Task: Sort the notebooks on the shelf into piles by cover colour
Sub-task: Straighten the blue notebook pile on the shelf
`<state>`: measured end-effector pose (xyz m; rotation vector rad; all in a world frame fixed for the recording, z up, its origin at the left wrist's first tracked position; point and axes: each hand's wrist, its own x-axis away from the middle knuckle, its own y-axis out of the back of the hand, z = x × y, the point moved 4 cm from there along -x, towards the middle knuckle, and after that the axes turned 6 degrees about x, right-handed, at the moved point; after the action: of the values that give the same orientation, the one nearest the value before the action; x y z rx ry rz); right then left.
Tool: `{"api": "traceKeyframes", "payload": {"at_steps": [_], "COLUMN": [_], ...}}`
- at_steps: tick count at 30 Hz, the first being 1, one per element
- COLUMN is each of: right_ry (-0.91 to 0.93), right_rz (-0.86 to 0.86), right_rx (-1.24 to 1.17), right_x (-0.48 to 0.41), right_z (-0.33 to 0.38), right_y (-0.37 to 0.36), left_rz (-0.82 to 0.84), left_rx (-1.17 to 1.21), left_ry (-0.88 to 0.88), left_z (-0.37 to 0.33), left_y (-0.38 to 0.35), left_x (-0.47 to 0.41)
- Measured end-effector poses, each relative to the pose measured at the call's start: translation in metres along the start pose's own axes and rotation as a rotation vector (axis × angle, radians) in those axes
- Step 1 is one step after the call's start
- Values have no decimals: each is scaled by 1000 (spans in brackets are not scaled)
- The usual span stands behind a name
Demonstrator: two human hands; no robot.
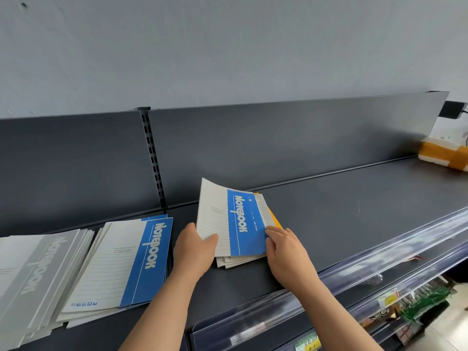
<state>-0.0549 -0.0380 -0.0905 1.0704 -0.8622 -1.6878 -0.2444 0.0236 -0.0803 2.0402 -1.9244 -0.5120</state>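
A blue-and-white notebook (228, 219) is tilted up off a small mixed stack (238, 262) in the middle of the dark shelf (342, 211). My left hand (195, 249) pinches its lower left corner, thumb on the cover. My right hand (286, 247) holds its lower right edge, fingertips over the edges of the notebooks below. A yellow cover (274, 219) peeks out at the stack's right side. To the left lie a pile of blue-and-white notebooks (121, 264) and a pile of grey notebooks (33, 274).
The shelf's grey back panel (278, 148) rises just behind the stack. A taped white-and-orange package (443, 154) sits at the far right. A clear plastic price rail (379, 269) runs along the front edge, with goods on lower shelves (417, 300).
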Motion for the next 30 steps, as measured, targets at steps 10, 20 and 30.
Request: {"api": "traceKeyframes", "payload": {"at_steps": [10, 20, 30], "right_ry": [105, 150, 74], "right_rz": [-51, -35, -54], "right_rx": [67, 67, 251], "right_x": [2, 6, 1], "right_z": [3, 13, 14], "right_y": [-2, 7, 5], "left_rz": [-33, -79, -182], "left_rx": [88, 53, 128], "left_ry": [-12, -30, -87], "left_z": [5, 3, -4], "left_y": [12, 19, 66], "left_x": [7, 12, 24]}}
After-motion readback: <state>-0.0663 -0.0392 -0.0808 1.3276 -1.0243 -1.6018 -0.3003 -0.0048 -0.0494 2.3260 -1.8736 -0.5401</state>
